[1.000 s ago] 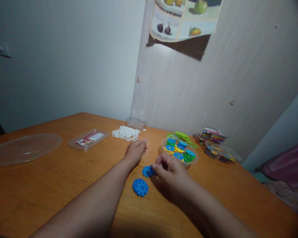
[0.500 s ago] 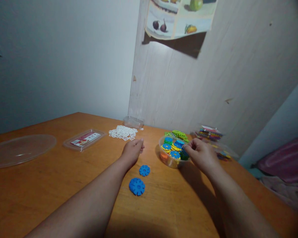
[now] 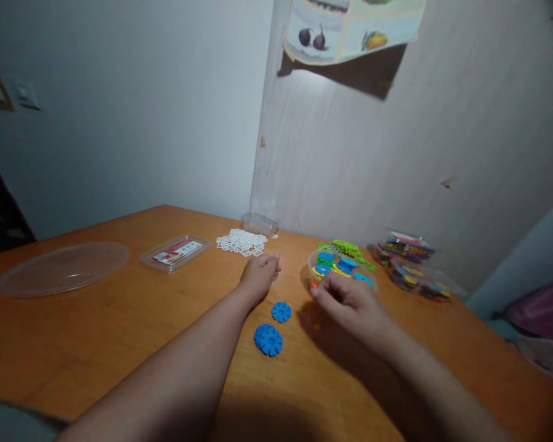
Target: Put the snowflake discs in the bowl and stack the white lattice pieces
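Note:
My left hand (image 3: 259, 277) rests curled on the table, thumb on top; whatever its fingers may hold is hidden. Nearer to me lie a single blue notched disc (image 3: 281, 312) and a few overlapping blue notched discs (image 3: 268, 340). My right hand (image 3: 348, 301) is in the air with thumb and fingers pinched, in front of a round clear tub (image 3: 372, 279). What it may pinch does not show. Stacks of blue, green, yellow and orange notched discs (image 3: 325, 261) stand in the tub, partly covered by this hand.
Behind the tub lies a pile of lime-green pieces (image 3: 345, 247). White square frames (image 3: 242, 242) sit before a clear box (image 3: 260, 223). Clear lids (image 3: 64, 268) lie left, one with a printed card (image 3: 177, 252). Packed containers (image 3: 405, 247) stand right, near the wall.
My right hand has moved from the tub's right rim leftward and nearer to me, now in front of it. The view has turned slightly left; my left hand stays on the table.

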The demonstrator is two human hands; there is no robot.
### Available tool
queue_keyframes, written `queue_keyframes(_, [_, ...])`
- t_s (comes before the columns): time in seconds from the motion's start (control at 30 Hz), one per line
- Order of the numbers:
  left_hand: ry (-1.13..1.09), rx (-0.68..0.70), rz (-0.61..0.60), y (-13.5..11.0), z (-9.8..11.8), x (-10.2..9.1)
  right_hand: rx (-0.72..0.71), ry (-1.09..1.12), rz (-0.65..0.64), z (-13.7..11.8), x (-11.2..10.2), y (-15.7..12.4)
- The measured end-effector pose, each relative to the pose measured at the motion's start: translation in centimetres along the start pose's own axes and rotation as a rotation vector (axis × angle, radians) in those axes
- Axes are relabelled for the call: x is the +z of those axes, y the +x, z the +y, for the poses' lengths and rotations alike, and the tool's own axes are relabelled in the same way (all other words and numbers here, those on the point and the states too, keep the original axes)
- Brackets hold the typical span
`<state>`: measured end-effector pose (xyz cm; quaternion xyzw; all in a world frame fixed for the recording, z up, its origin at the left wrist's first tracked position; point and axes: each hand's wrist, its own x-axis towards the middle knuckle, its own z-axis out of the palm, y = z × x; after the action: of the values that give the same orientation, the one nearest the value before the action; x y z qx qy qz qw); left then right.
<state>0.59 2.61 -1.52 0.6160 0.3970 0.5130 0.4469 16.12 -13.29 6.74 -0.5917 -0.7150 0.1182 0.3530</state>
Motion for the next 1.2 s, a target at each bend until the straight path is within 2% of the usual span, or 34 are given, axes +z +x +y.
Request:
queue_keyframes(0.13, [0.006, -0.002, 0.006, 0.0, 0.0, 0.1, -0.004, -0.050, -0.216, -1.6, 3.7, -1.2])
queue_keyframes(0.3, [-0.011, 0.002, -0.001, -0.1, 0.5, 0.1, -0.044, -0.145, -0.343, -2.6, 5.2, -1.9])
queue_keyframes(0.57, [0.027, 0.022, -0.007, 0.0, 0.3, -0.1, 0.031, -0.054, -0.309, -1.6, 5.6, -1.7])
queue_keyframes(0.7, [0.015, 0.034, -0.012, 0.1, 0.1, 0.0, -0.019, 0.061, -0.272, -1.4, 5.7, -1.4])
queue_keyframes(0.8, [0.006, 0.027, -0.009, 0.2, -0.1, 0.0, -0.008, 0.151, -0.186, -1.4, 4.4, -0.7])
queue_keyframes(0.87, [0.003, 0.020, -0.007, 0.2, -0.1, 0.0, 0.022, 0.156, -0.057, -1.0, 2.7, 0.0])
queue_keyframes(1.03, [0.001, -0.003, -0.003, 0.0, 0.4, -0.1, 0.107, -0.070, 0.319, 2.7, -2.6, 1.3])
queue_keyframes(1.1, [-0.006, -0.015, -0.006, -0.1, 0.6, -0.1, 0.192, -0.206, 0.373, 4.3, -4.1, 1.5])
queue_keyframes(1.2, [-0.006, -0.022, -0.003, -0.2, 0.8, -0.1, 0.277, -0.374, 0.347, 5.9, -5.0, 1.5])
